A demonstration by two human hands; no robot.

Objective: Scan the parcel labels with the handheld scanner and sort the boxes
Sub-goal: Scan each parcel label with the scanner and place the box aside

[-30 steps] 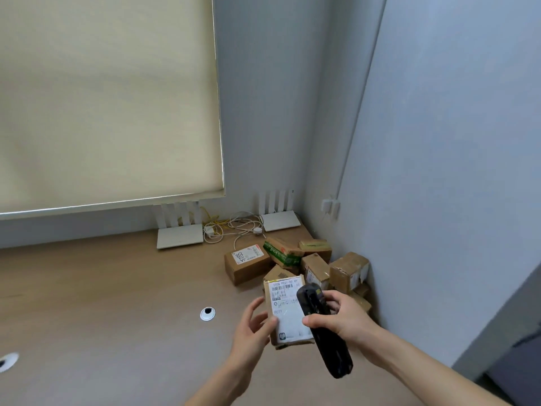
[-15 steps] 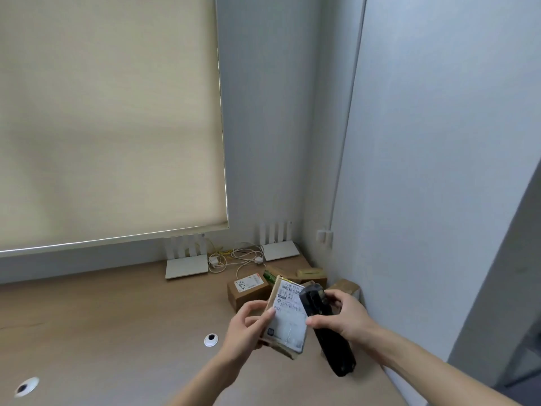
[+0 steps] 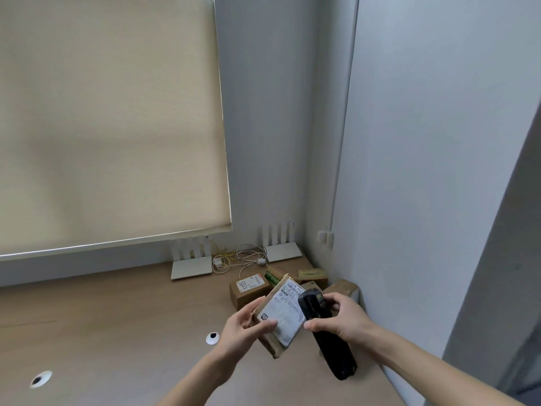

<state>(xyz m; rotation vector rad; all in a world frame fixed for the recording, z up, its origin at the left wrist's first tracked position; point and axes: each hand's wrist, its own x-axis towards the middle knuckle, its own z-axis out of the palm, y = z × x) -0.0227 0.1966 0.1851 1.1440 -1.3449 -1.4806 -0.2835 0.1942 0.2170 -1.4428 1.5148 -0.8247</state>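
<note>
Above the pale wooden table (image 3: 117, 332), your left hand (image 3: 243, 329) curls its fingers round a flat brown cardboard parcel with a white label (image 3: 281, 315), held tilted. Just right, your right hand (image 3: 342, 317) grips the black handheld scanner (image 3: 328, 332), its head touching the label. Small brown cardboard boxes (image 3: 251, 288) crowd the corner behind.

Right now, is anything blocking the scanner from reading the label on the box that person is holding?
Nothing visible does. The left hand holds the box with its white label tilted toward the black scanner, gripped by the right hand right beside it. Only the left thumb overlaps the label's lower corner.
</note>
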